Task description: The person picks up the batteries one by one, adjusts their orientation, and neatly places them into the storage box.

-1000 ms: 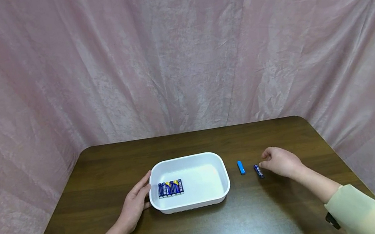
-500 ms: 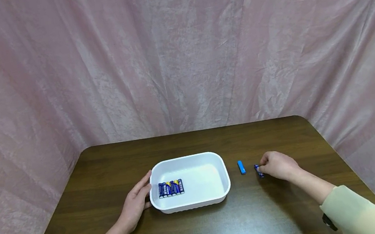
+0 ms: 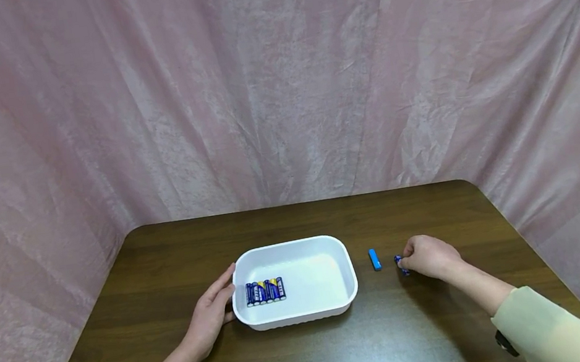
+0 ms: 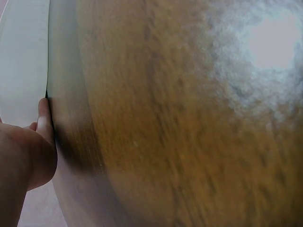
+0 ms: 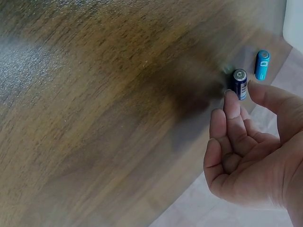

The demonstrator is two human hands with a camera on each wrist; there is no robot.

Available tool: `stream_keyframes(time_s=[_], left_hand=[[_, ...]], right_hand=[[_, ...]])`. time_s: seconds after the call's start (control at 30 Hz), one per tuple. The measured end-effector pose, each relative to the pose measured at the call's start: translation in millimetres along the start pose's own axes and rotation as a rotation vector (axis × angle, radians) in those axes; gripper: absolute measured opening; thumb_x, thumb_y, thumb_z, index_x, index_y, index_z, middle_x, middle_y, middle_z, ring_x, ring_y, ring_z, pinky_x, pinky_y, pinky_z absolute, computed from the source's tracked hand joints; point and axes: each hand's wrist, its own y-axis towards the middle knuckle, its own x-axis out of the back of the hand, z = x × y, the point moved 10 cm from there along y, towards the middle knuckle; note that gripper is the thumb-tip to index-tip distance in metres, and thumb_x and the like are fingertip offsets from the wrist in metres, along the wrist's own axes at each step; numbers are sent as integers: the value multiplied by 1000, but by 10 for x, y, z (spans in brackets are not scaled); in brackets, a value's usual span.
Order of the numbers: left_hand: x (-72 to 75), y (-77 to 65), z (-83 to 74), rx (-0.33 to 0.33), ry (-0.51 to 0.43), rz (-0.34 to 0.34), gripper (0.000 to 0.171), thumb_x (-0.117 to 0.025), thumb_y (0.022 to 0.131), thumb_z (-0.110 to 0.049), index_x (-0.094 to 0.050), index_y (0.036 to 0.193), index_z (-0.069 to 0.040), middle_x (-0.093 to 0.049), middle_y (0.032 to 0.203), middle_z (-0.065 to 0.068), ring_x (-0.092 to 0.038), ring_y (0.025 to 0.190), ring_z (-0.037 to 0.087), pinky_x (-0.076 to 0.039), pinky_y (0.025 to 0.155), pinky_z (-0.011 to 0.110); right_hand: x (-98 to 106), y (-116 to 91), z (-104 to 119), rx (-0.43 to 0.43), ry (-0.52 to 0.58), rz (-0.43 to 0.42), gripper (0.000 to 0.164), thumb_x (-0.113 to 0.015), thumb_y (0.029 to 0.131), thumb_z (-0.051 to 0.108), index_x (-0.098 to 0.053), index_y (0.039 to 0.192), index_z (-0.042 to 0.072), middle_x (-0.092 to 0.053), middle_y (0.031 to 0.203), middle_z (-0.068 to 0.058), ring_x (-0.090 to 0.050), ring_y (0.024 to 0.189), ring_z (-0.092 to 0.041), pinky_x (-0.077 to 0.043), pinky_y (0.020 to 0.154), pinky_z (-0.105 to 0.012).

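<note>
Pinched between my right hand's thumb and fingers is a dark blue battery (image 5: 240,85), partly covered by the hand in the head view. That right hand (image 3: 431,257) is low over the table, right of the tray. Just left of it lies a light blue battery (image 3: 374,260). My left hand (image 3: 206,318) rests against the left side of a white tray (image 3: 301,317), its fingers stretched along the outer wall and the thumb at the rim. Inside the tray, toward its left end, several dark blue and yellow batteries (image 3: 265,291) lie side by side in a row.
A brown wood-grain table (image 3: 181,241) with rounded far corners carries everything. Pink velvet curtain (image 3: 275,83) hangs behind it and along both sides. Light glares off the tabletop at the front.
My right hand has moved slightly left and closed its thumb and fingertips on the dark blue battery. The left hand, tray and light blue battery stay about where they were.
</note>
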Motion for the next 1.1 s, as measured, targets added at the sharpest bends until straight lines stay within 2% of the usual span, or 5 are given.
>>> stream_keyframes(time_s=[0.87,1.1], left_hand=[[10,10,3,3,-4,-11,48,-52,108,-22,-47,156,-25,-33,164,2,-52,129,30,-59,86,39],[5,-2,-12,-8,0,-7,48,-52,108,-22,-46,156,-23,-33,164,5,-53,128,31,-59,85,38]], right_hand=[[-31,5,43,2,-21,-31,15,-78,85,29,-70,82,17,-63,79,4,-54,71,-18,-41,57,-35],[18,-18,79,21,-2,-39,15,-76,87,27,-71,91,14,-67,88,3,-57,75,-18,-45,60,-37]])
